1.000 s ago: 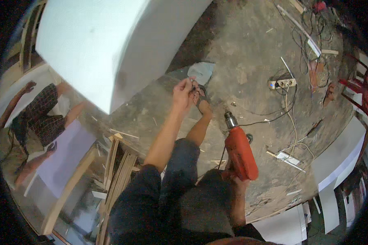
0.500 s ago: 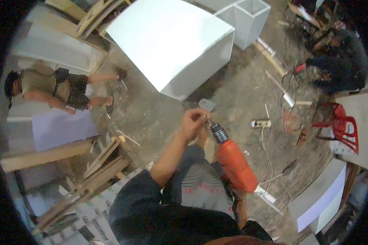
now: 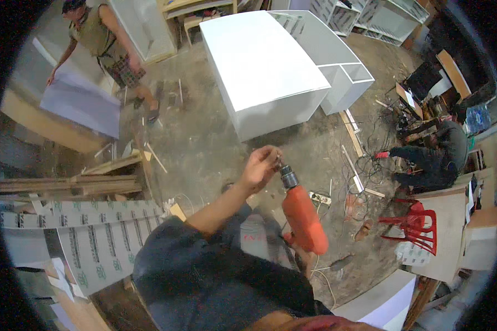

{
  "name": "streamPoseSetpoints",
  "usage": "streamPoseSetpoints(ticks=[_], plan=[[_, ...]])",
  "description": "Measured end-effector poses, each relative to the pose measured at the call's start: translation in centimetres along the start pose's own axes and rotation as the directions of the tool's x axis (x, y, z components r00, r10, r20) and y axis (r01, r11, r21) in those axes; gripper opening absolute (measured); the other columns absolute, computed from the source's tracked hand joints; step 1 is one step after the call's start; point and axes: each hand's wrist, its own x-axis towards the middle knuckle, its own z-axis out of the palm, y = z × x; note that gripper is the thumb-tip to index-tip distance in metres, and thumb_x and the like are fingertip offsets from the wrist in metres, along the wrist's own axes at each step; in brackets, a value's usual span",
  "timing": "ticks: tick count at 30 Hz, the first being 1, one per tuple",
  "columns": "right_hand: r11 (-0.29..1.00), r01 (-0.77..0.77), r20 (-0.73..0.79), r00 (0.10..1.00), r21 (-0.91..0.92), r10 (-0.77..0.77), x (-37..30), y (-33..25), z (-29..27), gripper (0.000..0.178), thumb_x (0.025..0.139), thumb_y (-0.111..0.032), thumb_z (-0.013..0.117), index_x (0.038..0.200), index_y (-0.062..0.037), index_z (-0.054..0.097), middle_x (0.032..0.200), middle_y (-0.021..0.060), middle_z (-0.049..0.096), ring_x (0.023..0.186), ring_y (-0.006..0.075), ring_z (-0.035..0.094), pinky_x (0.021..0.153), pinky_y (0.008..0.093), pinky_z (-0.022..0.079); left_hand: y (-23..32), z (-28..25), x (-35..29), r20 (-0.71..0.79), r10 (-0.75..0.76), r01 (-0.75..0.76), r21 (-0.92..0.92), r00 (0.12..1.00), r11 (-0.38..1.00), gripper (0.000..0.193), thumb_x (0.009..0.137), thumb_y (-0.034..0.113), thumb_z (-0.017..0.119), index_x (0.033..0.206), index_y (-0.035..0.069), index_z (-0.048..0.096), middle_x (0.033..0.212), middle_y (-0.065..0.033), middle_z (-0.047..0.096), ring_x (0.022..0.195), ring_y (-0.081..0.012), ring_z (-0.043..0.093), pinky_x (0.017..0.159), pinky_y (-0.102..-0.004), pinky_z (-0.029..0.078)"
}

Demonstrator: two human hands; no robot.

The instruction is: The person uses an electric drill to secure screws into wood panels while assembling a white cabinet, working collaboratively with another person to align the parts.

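Right hand (image 3: pixel 297 247): I am closing it around the drill (image 3: pixel 305 220) from below, most of the grip being hidden by the red body. The drill is lying over my lap, nose pointing away from me and slightly left; I judge that I am holding it this way to bring the chuck (image 3: pixel 289 177) up to my other fingers.

Left hand (image 3: pixel 261 167): I am pinching, fingertips pressed together, at the thin bit (image 3: pixel 282 164) just beyond the chuck. What is sitting between the fingertips is too small to tell. Drill and fingers are meeting in front of me, probably so that I am seeing the tip while working on it.

Surface: beyond both hands, the stained floor (image 3: pixel 196 118) is carrying offcuts and dust. A white box (image 3: pixel 268 63) is resting just ahead of my left hand. Right of the drill, a power strip (image 3: pixel 320 198) is lying near; cables (image 3: pixel 373 165) are tangling farther out.

Room: far left of my left hand, a co-worker (image 3: pixel 110 47) is standing with a hand on a purple sheet (image 3: pixel 82 102). Far right, another person (image 3: pixel 439 151) is stooping, with a red chair (image 3: pixel 411 223) standing nearer me.
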Motion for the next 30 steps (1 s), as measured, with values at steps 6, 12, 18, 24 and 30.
streamPoseSetpoints(ticks=[6,12,18,24,30], plan=[[0.998,0.027,0.038,0.999,-0.051,-0.025,0.4,-2.3,4.2,0.039,0.073,-0.001,0.063,0.111,0.0004,0.054,0.104,0.0094,0.058,0.096,0.0246,0.057,0.082,0.0358,0.047,5.5,-1.4,-1.3,-0.1,0.015,-0.023,-0.086,0.995,0.996,0.019,0.09,0.024,0.054,0.089,0.005,0.056,0.077,-0.0015,0.056,0.062,-0.007,0.046,0.058,-0.0206,0.038],[0.892,0.019,0.104,0.994,-0.452,0.032,5.9,-2.7,10.4,0.038,0.074,-0.008,0.064,0.11,-0.0001,0.055,0.109,0.0097,0.059,0.092,0.0227,0.059,0.08,0.0352,0.047,14.4,-10.1,-1.7,-0.169,0.231,-0.167,0.323,0.958,0.932,0.017,0.089,0.016,0.057,0.085,0.0,0.06,0.076,-0.0029,0.058,0.072,-0.0092,0.054,0.063,-0.0241,0.044],[0.855,0.113,0.268,0.963,-0.507,0.032,10.9,-2.9,15.5,0.06,0.057,-0.019,0.078,0.111,-0.0038,0.057,0.111,0.0108,0.06,0.1,0.0213,0.057,0.086,0.0338,0.046,21.3,-18.7,-2.9,-0.079,0.343,-0.259,0.506,0.936,0.823,0.018,0.086,0.016,0.059,0.078,0.0,0.058,0.077,-0.0041,0.058,0.07,-0.0098,0.053,0.063,-0.0237,0.04],[0.922,0.336,0.328,0.908,-0.192,-0.262,12.7,-11.5,22.2,0.059,0.057,-0.015,0.078,0.111,-0.0024,0.056,0.109,0.0105,0.06,0.099,0.0215,0.058,0.087,0.0345,0.045,25.6,-22.7,-3.3,0.044,0.325,-0.298,0.528,0.945,0.795,0.017,0.084,0.014,0.062,0.075,0.0,0.059,0.076,-0.005,0.057,0.068,-0.0107,0.051,0.061,-0.0244,0.038],[0.985,0.103,0.163,0.983,-0.141,-0.08,14.4,-11.6,20.1,0.065,0.054,-0.017,0.076,0.113,0.0016,0.055,0.107,0.0112,0.062,0.1,0.0216,0.058,0.09,0.0345,0.043,23.1,-20.3,0.1,-0.091,0.169,-0.139,0.269,0.981,0.953,0.012,0.086,0.012,0.059,0.087,0.0,0.059,0.077,-0.0035,0.056,0.07,-0.0111,0.052,0.065,-0.0242,0.045]])
